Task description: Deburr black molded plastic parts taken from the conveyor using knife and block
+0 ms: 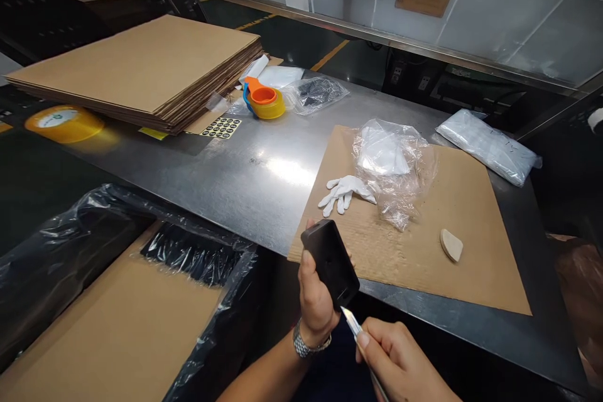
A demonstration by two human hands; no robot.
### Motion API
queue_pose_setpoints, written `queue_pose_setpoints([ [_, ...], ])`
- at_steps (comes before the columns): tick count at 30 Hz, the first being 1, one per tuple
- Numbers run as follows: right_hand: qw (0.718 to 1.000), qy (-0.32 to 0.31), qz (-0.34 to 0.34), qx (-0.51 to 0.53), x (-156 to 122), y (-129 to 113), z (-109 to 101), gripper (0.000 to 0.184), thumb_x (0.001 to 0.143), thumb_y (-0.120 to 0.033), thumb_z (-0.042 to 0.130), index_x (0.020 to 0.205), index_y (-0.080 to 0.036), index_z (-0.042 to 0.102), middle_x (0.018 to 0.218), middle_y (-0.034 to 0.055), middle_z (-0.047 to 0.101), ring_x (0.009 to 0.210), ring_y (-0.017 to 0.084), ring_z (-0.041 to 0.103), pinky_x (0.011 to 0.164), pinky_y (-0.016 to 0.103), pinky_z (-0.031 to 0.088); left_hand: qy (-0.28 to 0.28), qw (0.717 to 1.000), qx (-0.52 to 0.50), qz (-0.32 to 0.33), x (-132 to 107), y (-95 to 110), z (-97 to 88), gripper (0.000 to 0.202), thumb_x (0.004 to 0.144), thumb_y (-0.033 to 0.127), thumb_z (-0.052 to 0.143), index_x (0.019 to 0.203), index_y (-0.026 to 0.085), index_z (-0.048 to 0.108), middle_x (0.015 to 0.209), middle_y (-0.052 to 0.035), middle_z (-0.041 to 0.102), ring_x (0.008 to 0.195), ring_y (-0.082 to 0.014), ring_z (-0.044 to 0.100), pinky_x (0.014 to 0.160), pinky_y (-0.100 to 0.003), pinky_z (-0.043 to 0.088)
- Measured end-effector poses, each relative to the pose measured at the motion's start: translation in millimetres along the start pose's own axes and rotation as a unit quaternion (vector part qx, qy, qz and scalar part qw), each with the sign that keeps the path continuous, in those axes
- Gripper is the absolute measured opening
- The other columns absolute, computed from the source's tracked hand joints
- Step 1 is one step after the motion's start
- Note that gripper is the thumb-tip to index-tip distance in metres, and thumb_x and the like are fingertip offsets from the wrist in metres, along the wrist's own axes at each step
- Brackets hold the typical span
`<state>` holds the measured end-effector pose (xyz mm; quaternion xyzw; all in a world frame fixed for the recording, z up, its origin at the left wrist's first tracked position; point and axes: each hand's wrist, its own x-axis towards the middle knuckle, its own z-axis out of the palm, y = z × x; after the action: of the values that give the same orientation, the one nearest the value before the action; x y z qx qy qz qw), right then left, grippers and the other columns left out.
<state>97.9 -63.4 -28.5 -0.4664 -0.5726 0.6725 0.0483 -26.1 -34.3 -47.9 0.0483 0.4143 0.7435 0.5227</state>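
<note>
My left hand [315, 301] is wrapped round a small black plastic case [330, 262], holding it upright just in front of the table's near edge. A watch sits on that wrist. My right hand [398, 355] pinches a thin metal blade tool [352, 321], and its tip touches the lower corner of the black case. Both hands are low in the view, below a brown cardboard sheet [452, 232] that lies on the steel table [245, 169].
On the cardboard sheet lie a white glove [343, 191], a crumpled clear plastic bag [393, 166] and a small beige wedge [451, 245]. A stack of flat cardboard [141, 69], a tape dispenser [264, 100], a yellow tape roll [63, 122] and bagged items [490, 146] lie farther back. A plastic-lined carton [117, 314] stands at lower left.
</note>
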Motion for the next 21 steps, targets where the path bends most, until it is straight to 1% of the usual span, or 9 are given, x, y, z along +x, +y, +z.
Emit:
queue_pose_setpoints([
  [3, 1.0, -0.004, -0.007, 0.002, -3, 0, -3, 0.04, 0.091, -0.049, 0.029, 0.072, -0.018, 0.045, 0.037, -0.0085, 0.037, 0.031, 0.006, 0.038, 0.033, 0.015, 0.025, 0.002, 0.998, -0.059, 0.013, 1, -2, 1.7, 0.054, 0.082, 0.053, 0.041, 0.131, 0.03, 0.039, 0.07, -0.002, 0.062, 0.059, -0.0151, 0.057, 0.055, -0.025, 0.048],
  [5, 0.995, 0.045, -0.047, -0.076, -8, -1, -5, 0.034, 0.093, -0.042, 0.03, 0.072, -0.019, 0.044, 0.04, -0.0072, 0.04, 0.035, 0.007, 0.04, 0.036, 0.017, 0.027, 0.009, 0.995, -0.09, 0.029, 1, -1, 3.4, 0.051, 0.082, 0.053, 0.042, 0.128, 0.032, 0.043, 0.069, -0.0016, 0.062, 0.059, -0.0148, 0.056, 0.057, -0.026, 0.048],
  [6, 0.983, 0.084, -0.086, -0.137, -11, -1, -6, 0.031, 0.093, -0.036, 0.031, 0.072, -0.019, 0.045, 0.044, -0.006, 0.044, 0.037, 0.007, 0.042, 0.039, 0.017, 0.029, 0.012, 0.994, -0.102, 0.035, 1, -1, 4.1, 0.05, 0.081, 0.053, 0.042, 0.126, 0.032, 0.045, 0.068, -0.0016, 0.061, 0.058, -0.0149, 0.056, 0.056, -0.026, 0.048],
  [8, 0.93, 0.171, -0.187, -0.267, -15, 0, -5, 0.023, 0.092, -0.023, 0.035, 0.076, -0.017, 0.05, 0.051, -0.0036, 0.05, 0.042, 0.008, 0.045, 0.043, 0.019, 0.032, 0.022, 0.992, -0.118, 0.037, 1, 0, 4.8, 0.049, 0.08, 0.054, 0.044, 0.124, 0.032, 0.048, 0.067, -0.002, 0.061, 0.058, -0.0154, 0.056, 0.054, -0.026, 0.047],
  [11, 0.8, 0.277, -0.322, -0.424, -15, 5, 2, 0.016, 0.088, -0.013, 0.042, 0.091, -0.012, 0.058, 0.056, -0.0014, 0.055, 0.044, 0.009, 0.049, 0.045, 0.022, 0.033, 0.037, 0.991, -0.126, 0.035, 1, 3, 4.6, 0.051, 0.077, 0.055, 0.046, 0.122, 0.033, 0.049, 0.067, -0.0027, 0.061, 0.058, -0.0161, 0.055, 0.054, -0.026, 0.047],
  [13, 0.72, 0.323, -0.358, -0.499, -11, 9, 7, 0.018, 0.085, -0.011, 0.046, 0.096, -0.008, 0.061, 0.054, -0.001, 0.055, 0.045, 0.01, 0.05, 0.046, 0.023, 0.034, 0.045, 0.99, -0.127, 0.034, 1, 4, 4.5, 0.05, 0.076, 0.055, 0.047, 0.122, 0.034, 0.049, 0.066, -0.0026, 0.061, 0.058, -0.016, 0.055, 0.055, -0.025, 0.046],
  [14, 0.69, 0.336, -0.364, -0.528, -9, 10, 10, 0.019, 0.083, -0.009, 0.047, 0.095, -0.007, 0.062, 0.052, -0.0011, 0.053, 0.044, 0.011, 0.049, 0.046, 0.024, 0.034, 0.048, 0.99, -0.128, 0.037, 1, 4, 4.5, 0.049, 0.076, 0.054, 0.047, 0.121, 0.035, 0.049, 0.066, -0.0024, 0.06, 0.058, -0.0159, 0.054, 0.055, -0.025, 0.046],
  [17, 0.647, 0.354, -0.353, -0.576, -5, 11, 15, 0.021, 0.08, -0.005, 0.048, 0.092, -0.005, 0.065, 0.048, -0.0025, 0.048, 0.042, 0.01, 0.047, 0.045, 0.025, 0.031, 0.048, 0.988, -0.126, 0.071, 0, 4, 4.9, 0.047, 0.077, 0.053, 0.045, 0.12, 0.036, 0.05, 0.067, -0.002, 0.06, 0.058, -0.016, 0.054, 0.056, -0.026, 0.046],
  [21, 0.63, 0.356, -0.35, -0.595, -4, 11, 18, 0.023, 0.08, -0.003, 0.047, 0.092, -0.005, 0.066, 0.047, -0.0029, 0.045, 0.041, 0.009, 0.045, 0.044, 0.025, 0.029, 0.038, 0.986, -0.112, 0.121, -2, 4, 5.4, 0.042, 0.079, 0.052, 0.042, 0.116, 0.036, 0.053, 0.066, -0.0021, 0.061, 0.06, -0.0162, 0.054, 0.058, -0.027, 0.047],
])
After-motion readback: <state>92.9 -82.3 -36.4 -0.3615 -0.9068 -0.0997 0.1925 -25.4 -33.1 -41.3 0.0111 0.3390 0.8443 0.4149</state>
